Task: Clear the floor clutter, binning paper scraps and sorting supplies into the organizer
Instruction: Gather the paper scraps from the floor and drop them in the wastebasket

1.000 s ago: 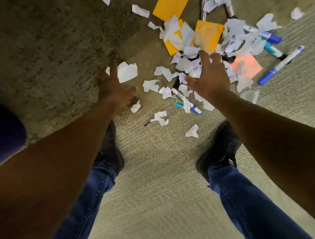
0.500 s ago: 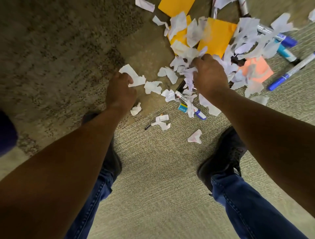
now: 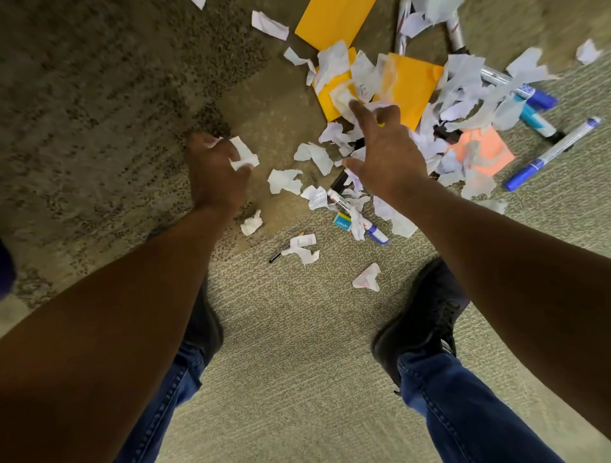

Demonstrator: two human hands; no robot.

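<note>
Cut off at the top edge: one orange sheet (image 3: 334,19), two silver marker barrels (image 3: 454,31) and a white scrap (image 3: 198,3). Half buried under torn paper scraps (image 3: 463,86): a second orange sheet (image 3: 410,86), a pink sticky note (image 3: 486,152), a black clip (image 3: 340,180). Hidden behind the right hand (image 3: 385,155): part of the pile. Mostly enclosed in the left hand (image 3: 215,168): a crumpled scrap (image 3: 244,155). Too small to read: print on the blue label (image 3: 342,220). Smeared by motion: scraps near the right fingertips (image 3: 355,105). Cropped at the bottom: both jeans legs (image 3: 463,413).

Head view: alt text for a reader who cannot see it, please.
The left hand grips a paper scrap while the right hand spreads open above a pile of scraps, orange notes and markers on carpet.
</note>
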